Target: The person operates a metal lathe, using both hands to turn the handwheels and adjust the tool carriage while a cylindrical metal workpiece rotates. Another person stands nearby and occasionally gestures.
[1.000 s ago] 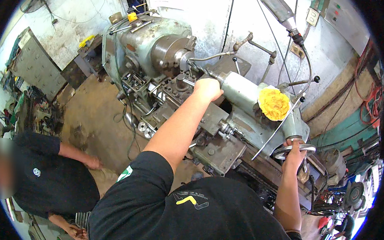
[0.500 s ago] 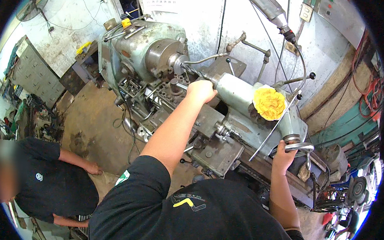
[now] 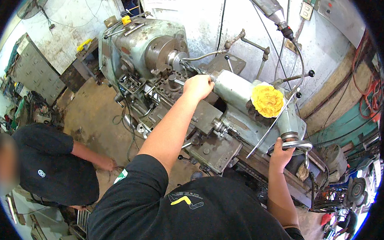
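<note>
A green-grey lathe stands before me, its round chuck (image 3: 159, 53) at the left holding a shiny metal workpiece (image 3: 175, 58). A twist drill bit (image 3: 190, 67) runs from the tailstock (image 3: 237, 86) to the workpiece's face; whether its tip is inside cannot be told. My left hand (image 3: 198, 86) is closed beside the drill's tailstock end, above the carriage; what its fingers grip is hidden. Close to its wrist is the tool post (image 3: 174, 81). My right hand (image 3: 280, 156) is wrapped around the rim of the silver tailstock handwheel (image 3: 298, 144).
A yellow cloth-like bundle (image 3: 267, 100) sits on the tailstock beside a thin rod (image 3: 267, 132). A coolant pipe (image 3: 208, 56) arches behind the drill. At the left stands another person (image 3: 55, 165), one arm reaching toward my side. A hand grinder (image 3: 267, 9) hangs at the wall.
Both my hands keep nearly the same places; the view has shifted slightly. The other person's arm has moved farther right, toward me.
</note>
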Action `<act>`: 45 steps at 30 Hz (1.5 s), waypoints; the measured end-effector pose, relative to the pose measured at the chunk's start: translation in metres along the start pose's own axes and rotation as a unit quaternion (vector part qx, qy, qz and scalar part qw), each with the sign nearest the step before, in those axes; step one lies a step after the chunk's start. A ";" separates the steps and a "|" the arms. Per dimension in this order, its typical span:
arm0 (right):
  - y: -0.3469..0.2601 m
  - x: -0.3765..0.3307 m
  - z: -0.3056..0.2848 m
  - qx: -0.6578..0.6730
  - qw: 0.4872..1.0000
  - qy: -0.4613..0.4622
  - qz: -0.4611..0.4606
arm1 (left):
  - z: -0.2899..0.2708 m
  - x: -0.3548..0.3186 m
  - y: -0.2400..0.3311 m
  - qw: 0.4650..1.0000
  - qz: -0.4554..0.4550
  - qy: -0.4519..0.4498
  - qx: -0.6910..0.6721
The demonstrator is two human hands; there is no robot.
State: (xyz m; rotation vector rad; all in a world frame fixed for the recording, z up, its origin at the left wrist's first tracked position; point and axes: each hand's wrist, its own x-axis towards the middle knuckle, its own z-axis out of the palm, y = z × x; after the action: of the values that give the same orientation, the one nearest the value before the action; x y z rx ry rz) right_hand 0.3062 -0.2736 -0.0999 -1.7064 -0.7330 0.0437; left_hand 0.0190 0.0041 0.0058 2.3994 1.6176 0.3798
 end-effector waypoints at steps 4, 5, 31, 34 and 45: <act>-0.002 -0.008 0.001 -0.021 0.999 -0.010 0.026 | 0.000 -0.001 0.001 1.000 -0.010 -0.001 -0.006; -0.001 -0.010 0.001 -0.015 0.999 -0.017 0.032 | 0.000 -0.001 0.000 1.000 -0.010 0.000 -0.010; 0.045 -0.024 0.006 -0.281 0.938 -0.020 -0.204 | 0.007 0.002 -0.001 0.999 -0.033 0.032 -0.017; 0.045 -0.024 0.005 -0.278 0.939 -0.026 -0.201 | 0.007 0.002 0.000 0.998 -0.043 0.034 -0.016; 0.060 -0.021 0.002 -0.328 0.921 -0.063 -0.199 | -0.007 0.014 0.011 0.966 -0.026 -0.203 0.158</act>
State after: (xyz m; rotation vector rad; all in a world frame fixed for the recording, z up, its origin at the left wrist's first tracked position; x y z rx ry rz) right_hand 0.3153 -0.2873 -0.1610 -2.1569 -1.2828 -0.4246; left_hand 0.0310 0.0134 0.0169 2.4296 1.6345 -0.3880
